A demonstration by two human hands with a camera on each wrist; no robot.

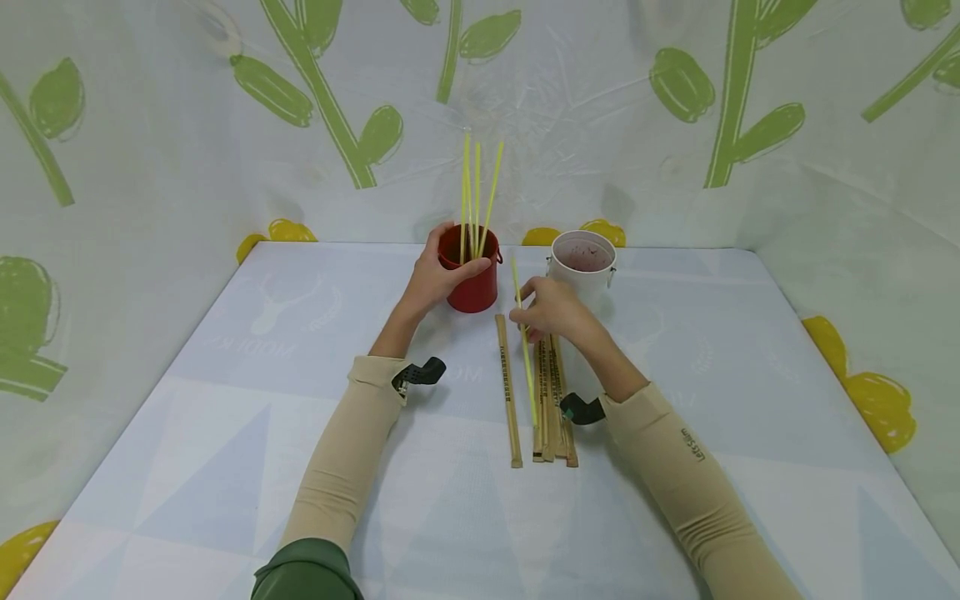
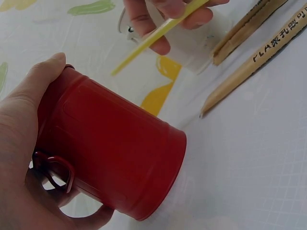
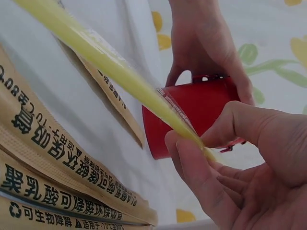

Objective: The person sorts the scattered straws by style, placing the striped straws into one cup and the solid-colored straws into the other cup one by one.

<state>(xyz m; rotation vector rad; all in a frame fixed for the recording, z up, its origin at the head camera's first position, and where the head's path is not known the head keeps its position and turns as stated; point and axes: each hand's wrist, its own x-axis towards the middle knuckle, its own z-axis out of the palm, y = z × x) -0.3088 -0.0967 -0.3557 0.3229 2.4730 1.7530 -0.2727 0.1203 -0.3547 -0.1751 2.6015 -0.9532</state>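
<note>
My left hand (image 1: 433, 279) grips a small red bucket (image 1: 474, 297) near its rim, thumb on the near side. Several yellow straws (image 1: 477, 179) stand upright in the bucket, leaning slightly apart. Between thumb and fingertips, my right hand (image 1: 558, 310) pinches another yellow straw (image 1: 528, 375), which slants down toward me. In the right wrist view, clear film with fine print shows along this straw (image 3: 110, 64). Below the right hand lies a bunch of brown paper-wrapped straws (image 1: 550, 425), partly hidden by the hand. One separate paper-wrapped straw (image 1: 508, 392) lies just left of them.
A white bucket (image 1: 592, 287) stands right of the red one, behind my right hand; its visible inside holds nothing I can make out. The pale patterned tabletop (image 1: 225, 433) ends at a wall sheet (image 1: 570, 150) printed with green leaves.
</note>
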